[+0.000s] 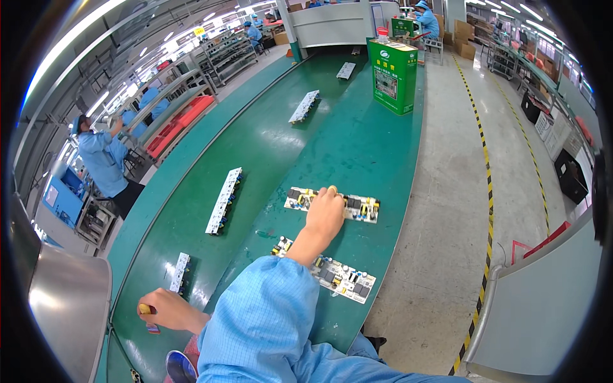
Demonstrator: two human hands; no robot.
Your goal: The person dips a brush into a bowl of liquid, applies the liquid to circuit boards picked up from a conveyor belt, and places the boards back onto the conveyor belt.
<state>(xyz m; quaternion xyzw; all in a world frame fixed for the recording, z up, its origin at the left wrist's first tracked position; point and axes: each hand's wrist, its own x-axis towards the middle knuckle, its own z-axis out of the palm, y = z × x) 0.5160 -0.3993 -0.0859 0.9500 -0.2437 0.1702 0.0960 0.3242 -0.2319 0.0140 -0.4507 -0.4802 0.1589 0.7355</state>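
My right hand (325,212) is closed over the middle of a long circuit board (362,209), fingers at its far edge; a yellow cover shows on one fingertip. The board lies component side up and the hand hides its centre. Nearer, a second circuit board (345,279) lies the same way up, partly under my right forearm. My left hand (167,310) is closed at the near left, a yellow tip showing. From its fingers sticks a small piece with a red and blue end (152,329), its kind unclear. Just beyond it lies a narrow white board (179,273).
Further white boards (223,201) rest component side down along the green belt (255,143). A green rectangular can (393,78) stands at the far right. A blue cup (181,366) sits near my left forearm. Metal housing (67,306) borders the left. A co-worker (102,156) stands beyond.
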